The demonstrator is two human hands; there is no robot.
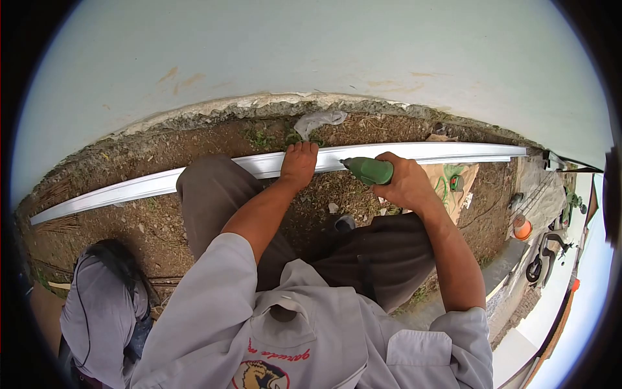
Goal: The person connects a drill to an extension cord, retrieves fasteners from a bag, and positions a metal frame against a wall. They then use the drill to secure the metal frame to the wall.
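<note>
A long white metal channel (402,152) runs from side to side in front of me, above the ground and close to the wall. My left hand (300,163) is closed over it near its middle, fingers curled past the far edge. In my right hand (405,181) is a green power drill (369,170), gripped by its handle. The drill points left, its tip right at the channel, a short way from my left hand. My right fingers partly hide the drill body. My left knee (214,188) overlaps the channel in this view.
A pale wall (311,52) with a broken base stands ahead. A plastic bag (317,122) lies beside it. A brown sack (463,188) lies at right. Farther off are an orange bucket (521,227) and a motorbike (544,259). Another person (107,305) is at lower left.
</note>
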